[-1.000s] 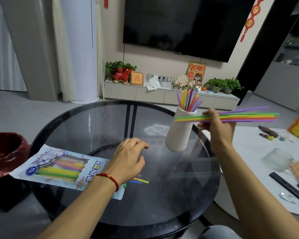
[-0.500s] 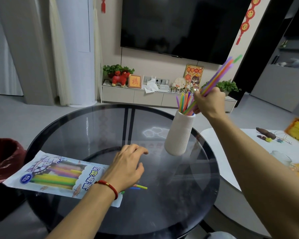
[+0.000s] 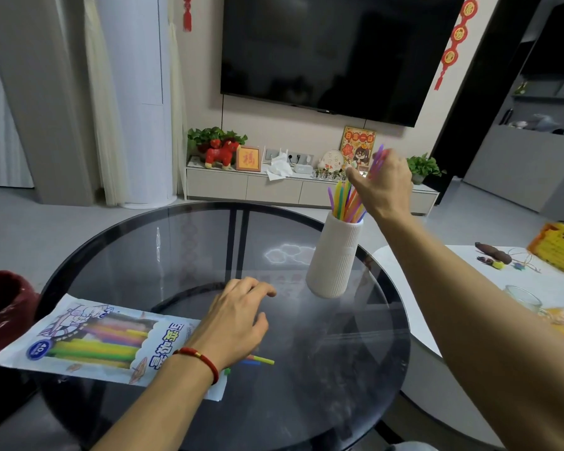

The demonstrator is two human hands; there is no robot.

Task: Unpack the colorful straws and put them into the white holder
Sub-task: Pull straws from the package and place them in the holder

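The white ribbed holder [image 3: 333, 257] stands upright on the round glass table [image 3: 183, 249], with several colorful straws [image 3: 343, 201] sticking out of its top. My right hand [image 3: 383, 182] hovers just above the holder, with blurred purple and pink straw tips poking up past its fingers. The straw packet [image 3: 88, 341] lies flat at the table's left, still showing straws inside. My left hand [image 3: 235, 320] rests spread on the packet's open end. Yellow, blue and green straw ends [image 3: 258, 361] stick out from under that hand.
A dark red bin [image 3: 4, 307] sits left of the table. A white side table [image 3: 534, 288] on the right carries a glass jar [image 3: 523, 297], a yellow packet [image 3: 559, 252] and small items. A TV cabinet stands behind.
My right hand swung the bundle from horizontal to upright and lowered it into the holder, so the straws now sit deep in it. My left hand stayed on the packet.
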